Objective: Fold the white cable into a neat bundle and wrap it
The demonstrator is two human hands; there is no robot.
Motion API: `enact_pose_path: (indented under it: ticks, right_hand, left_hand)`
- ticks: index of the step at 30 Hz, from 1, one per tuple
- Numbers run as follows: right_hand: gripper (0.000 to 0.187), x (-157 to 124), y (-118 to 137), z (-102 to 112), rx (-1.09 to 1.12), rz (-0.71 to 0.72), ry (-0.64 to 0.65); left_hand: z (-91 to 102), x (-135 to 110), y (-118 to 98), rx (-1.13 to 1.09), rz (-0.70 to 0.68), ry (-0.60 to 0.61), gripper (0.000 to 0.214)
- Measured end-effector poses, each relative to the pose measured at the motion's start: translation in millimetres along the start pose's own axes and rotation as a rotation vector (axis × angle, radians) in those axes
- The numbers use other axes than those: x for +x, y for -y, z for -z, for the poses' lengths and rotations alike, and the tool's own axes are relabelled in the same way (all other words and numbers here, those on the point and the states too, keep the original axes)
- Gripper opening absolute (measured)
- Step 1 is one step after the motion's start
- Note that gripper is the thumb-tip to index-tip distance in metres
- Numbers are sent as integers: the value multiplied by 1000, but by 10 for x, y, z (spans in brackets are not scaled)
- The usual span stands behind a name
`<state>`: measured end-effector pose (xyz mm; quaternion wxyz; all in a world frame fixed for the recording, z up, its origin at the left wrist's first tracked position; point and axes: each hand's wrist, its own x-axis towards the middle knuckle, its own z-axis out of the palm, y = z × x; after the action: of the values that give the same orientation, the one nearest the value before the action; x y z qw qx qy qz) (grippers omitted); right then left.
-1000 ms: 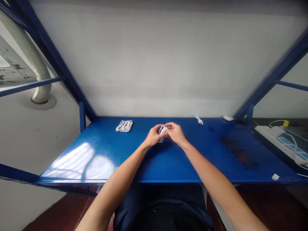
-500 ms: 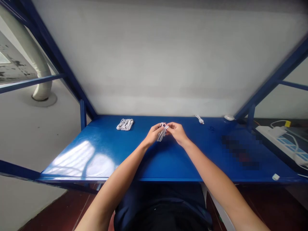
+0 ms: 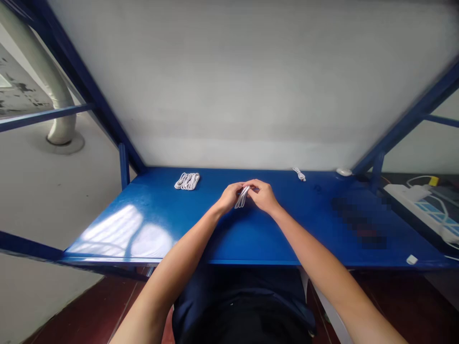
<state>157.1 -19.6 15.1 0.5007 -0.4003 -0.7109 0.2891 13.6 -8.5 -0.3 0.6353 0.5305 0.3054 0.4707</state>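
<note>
Our left hand (image 3: 229, 197) and right hand (image 3: 262, 195) meet near the middle of the blue surface (image 3: 251, 239), with a looped white cable (image 3: 241, 199) between them. The left grip is closed on the cable from nine o'clock, and the right grip pinches its upper part from three o'clock; we cannot make out each fingertip. The loops hang slanting towards seven o'clock, their lower ends free of our fingers, and whether they touch the surface we cannot tell.

Taking the held cable as the dial's centre, we see a row of coiled white cables (image 3: 187, 181) lying side by side between nine and ten o'clock. Between two and three lies a single bundled white cable (image 3: 299, 175), and farther out that way a rounded white object (image 3: 344, 172) sits by the back edge. Well out at three o'clock we see a white power strip (image 3: 425, 210) with blue socket faces. A small white block (image 3: 412, 259) rests near the front edge, towards four o'clock.
</note>
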Motion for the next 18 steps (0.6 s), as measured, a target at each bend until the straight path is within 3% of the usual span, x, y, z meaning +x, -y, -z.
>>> enact_pose_path:
  ticks: [4, 18]
  right_hand:
    - [19, 6, 5, 18, 73, 17, 47]
    - [14, 18, 4, 97, 43, 32, 95]
  left_hand:
    - [17, -19, -83, -22, 54, -63, 27]
    - [94, 21, -140, 71, -112, -361, 34]
